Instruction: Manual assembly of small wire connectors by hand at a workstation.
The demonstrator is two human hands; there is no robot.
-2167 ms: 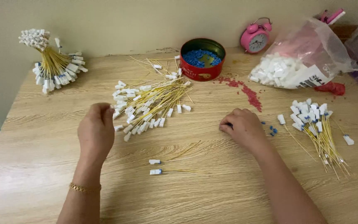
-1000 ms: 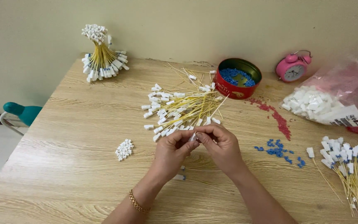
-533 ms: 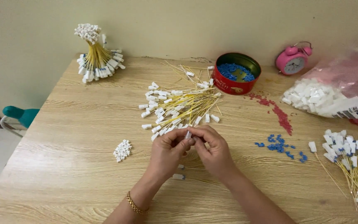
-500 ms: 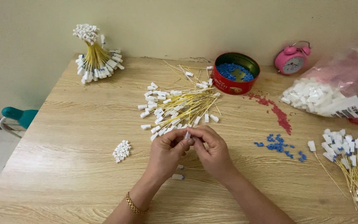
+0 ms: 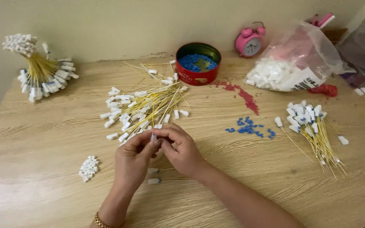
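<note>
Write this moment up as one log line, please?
left hand: pinching white connector | right hand: touching same piece | behind: loose pile of yellow wires | surface: wooden table

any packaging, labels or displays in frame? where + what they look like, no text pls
Round tin: back centre of the table, red wall with a printed band, open, holding blue bits.
Clear plastic bag: back right, crumpled, holding white pieces, with a white printed label on its lower front.
Alarm clock: against the wall between tin and bag, pink, round white dial, two bells.
No screens or signs.
</note>
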